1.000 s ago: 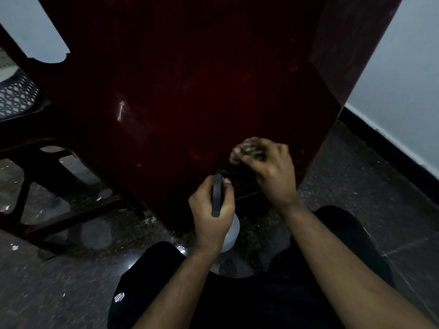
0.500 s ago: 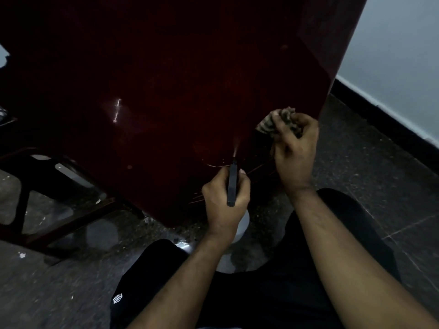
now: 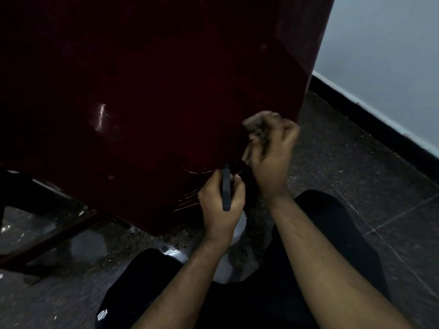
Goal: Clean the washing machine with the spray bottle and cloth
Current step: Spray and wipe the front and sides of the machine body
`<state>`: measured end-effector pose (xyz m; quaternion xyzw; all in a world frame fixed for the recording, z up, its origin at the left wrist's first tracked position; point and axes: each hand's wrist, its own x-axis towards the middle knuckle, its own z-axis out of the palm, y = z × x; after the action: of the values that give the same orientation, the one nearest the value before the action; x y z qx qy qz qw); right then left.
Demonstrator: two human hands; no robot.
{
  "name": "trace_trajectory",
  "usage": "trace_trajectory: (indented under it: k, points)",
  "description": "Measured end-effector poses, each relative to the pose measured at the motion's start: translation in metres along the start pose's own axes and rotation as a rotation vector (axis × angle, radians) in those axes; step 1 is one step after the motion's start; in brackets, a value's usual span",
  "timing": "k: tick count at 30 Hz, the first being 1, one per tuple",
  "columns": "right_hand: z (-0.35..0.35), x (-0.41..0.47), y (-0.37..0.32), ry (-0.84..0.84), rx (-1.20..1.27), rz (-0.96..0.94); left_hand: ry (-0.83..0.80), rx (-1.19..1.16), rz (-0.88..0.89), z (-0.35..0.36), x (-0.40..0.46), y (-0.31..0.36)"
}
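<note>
Right grip bunching one cloth, left grip round one spray bottle

Dark speckled stone floor, laid in large tiles with thin pale joints (clearest at the right). A black skirting band runs along its far right edge, at the foot of the pale wall. The deep red washing machine stands on the floor, its lower corner meeting the stone near centre. To the left, a dark frame of bars rests on the floor just beside the machine (what it belongs to cannot be told). A wet, glossy patch lies on the floor below the machine's corner; small pale flecks dot the floor at far left.
</note>
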<state>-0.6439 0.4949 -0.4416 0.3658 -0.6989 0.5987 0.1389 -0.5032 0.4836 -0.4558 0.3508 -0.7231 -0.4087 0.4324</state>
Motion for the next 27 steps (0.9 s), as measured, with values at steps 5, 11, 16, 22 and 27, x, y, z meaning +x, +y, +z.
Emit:
trace_trajectory:
  k: [5, 11, 16, 22, 27]
  points:
    - [-0.003, -0.022, 0.016, -0.339, -0.135, -0.184, -0.012, 0.004, 0.051, -0.001, -0.007, -0.005]
    - [-0.015, 0.006, 0.022, -0.020, -0.116, 0.018, -0.043, -0.003, 0.032, -0.001, -0.006, -0.005]
    - [-0.010, -0.017, 0.019, -0.291, -0.189, -0.109, -0.088, -0.008, 0.060, 0.007, -0.004, 0.000]
    - [-0.020, 0.005, 0.035, -0.061, -0.132, 0.143, -0.119, -0.036, 0.091, 0.025, 0.007, 0.012]
    - [-0.015, 0.005, 0.024, -0.068, -0.052, 0.071, -0.122, -0.030, 0.095, 0.032, 0.004, 0.013]
